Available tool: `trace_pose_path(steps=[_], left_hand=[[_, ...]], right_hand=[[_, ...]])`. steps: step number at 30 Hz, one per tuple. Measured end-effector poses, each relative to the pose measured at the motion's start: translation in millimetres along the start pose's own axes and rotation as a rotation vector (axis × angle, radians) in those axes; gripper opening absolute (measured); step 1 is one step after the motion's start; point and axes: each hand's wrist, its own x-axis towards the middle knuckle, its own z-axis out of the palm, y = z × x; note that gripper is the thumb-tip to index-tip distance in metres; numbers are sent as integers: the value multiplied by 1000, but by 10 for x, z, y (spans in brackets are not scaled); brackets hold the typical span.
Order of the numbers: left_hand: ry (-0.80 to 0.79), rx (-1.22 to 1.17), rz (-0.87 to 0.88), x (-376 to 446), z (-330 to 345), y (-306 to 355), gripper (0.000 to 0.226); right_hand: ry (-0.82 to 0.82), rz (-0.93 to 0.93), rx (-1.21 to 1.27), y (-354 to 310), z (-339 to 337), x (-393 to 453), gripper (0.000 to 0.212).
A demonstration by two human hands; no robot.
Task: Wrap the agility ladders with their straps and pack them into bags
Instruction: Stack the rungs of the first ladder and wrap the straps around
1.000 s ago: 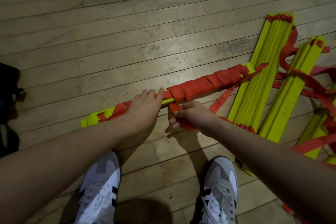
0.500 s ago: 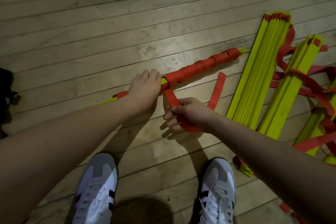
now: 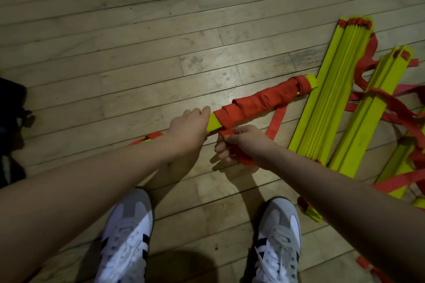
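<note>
A bundle of yellow ladder rungs (image 3: pixel 214 122) lies across the wooden floor, its right half wound in red strap (image 3: pixel 262 101). My left hand (image 3: pixel 186 131) grips the bundle just left of the wound part and hides its middle. My right hand (image 3: pixel 241 145) pinches the loose red strap just below the bundle. A free length of that strap (image 3: pixel 276 122) loops on the floor to the right.
Two more stacks of yellow rungs (image 3: pixel 331 99) (image 3: pixel 368 108) lie at the right amid tangled red straps (image 3: pixel 391 103). A dark bag (image 3: pixel 11 131) sits at the left edge. My two white shoes (image 3: pixel 128 236) (image 3: pixel 278 236) stand below on the wooden floor (image 3: pixel 115 53).
The bundle has turned in my left hand, showing a broad yellow face beside the wrap. My right hand has brought the strap up close under the bundle.
</note>
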Motion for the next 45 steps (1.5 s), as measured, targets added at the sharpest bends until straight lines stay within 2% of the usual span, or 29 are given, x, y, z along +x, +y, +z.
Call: trace_pose_path(steps=[4,9,12,17,21,23,26,32,35,38,41,43,45], left_hand=[[31,19,-36,88,-79,3,39],[97,256,-41,196,-114,10,36],[147,354,15,241,-149,-54,38],[211,483,241,123,-109,-188,47],[208,303,258,-89,132,-149,55],[135,202,171,-138,165,-91,58],[122,143,62,-95,68,-45,61],[175,227,-52,154,-135,-68,68],[197,313,7,212,-183,-108,58],[200,456,149,116,-85,-158,47],[265,387,240,5,96,-205,54],[284,369,288,-83,168,-167,50],[194,334,270,-156,194,-106,55]], right_hand=[[6,-24,-56,-20,3,-15,18],[41,-71,-69,-109,-18,43,21],[20,-79,-79,-160,-18,60,20],[20,-73,-57,-141,-63,59,14],[5,-53,-53,-52,-79,33,12],[-16,-30,-47,-16,-77,4,11],[-48,-6,-38,9,-58,-28,10],[-80,-7,-10,-9,-19,-49,14],[-69,-21,-8,-52,-29,-35,12],[-46,-37,-9,-85,-29,-20,12],[-36,-38,8,-89,-26,-14,15],[-22,-35,2,-70,-23,-19,17],[-5,-32,-12,-39,-21,-26,17]])
